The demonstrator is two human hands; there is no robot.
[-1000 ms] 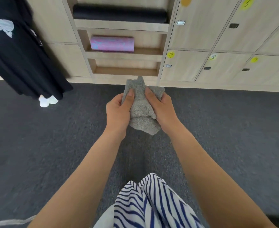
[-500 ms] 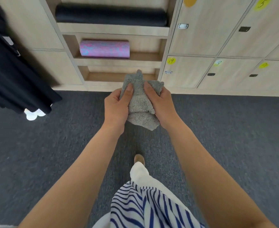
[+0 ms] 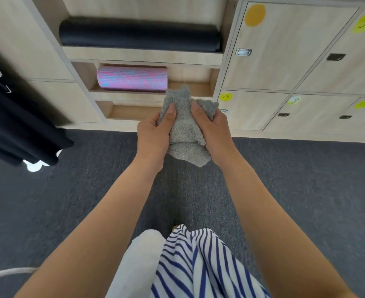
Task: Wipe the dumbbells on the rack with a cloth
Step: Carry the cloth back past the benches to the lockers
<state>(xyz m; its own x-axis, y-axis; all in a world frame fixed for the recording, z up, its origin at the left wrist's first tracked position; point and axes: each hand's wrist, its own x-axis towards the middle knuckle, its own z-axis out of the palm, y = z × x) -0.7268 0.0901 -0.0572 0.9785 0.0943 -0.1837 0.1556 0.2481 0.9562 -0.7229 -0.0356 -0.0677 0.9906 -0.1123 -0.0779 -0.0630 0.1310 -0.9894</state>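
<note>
Cloth of grey terry, bunched into a lump at centre frame, gripped on one side by the left hand and on the other by the right hand. Both hands closed round it, thumbs pressed on the near face, remaining fingers curled behind and mostly hidden. Held in the air above dark carpet, in front of wooden shelving with a black foam roller at top centre and a pink foam roller just below. Numbered lockers at upper right.

No dumbbells and no rack anywhere in view, so wiping probably not begun and a walk or turn likely needed first.

Likely trouble from here:

- **Collision:** with gaze down on the hands and not ahead, risk of bumping the shelving or brushing the dark garment hanging at the left edge.
- **Trip:** white cord on the carpet at lower left, easily caught by a foot on a step that way.
- **Drop:** loose corner hanging below the palms, liable to slide free on release by either hand without a firmer hold from the other.
- **Poor wipe:** wadded like this, only a small patch against a dumbbell, with parts missed. Better refolded flat first.
- **Unknown:** damp or dry, impossible to tell.
</note>
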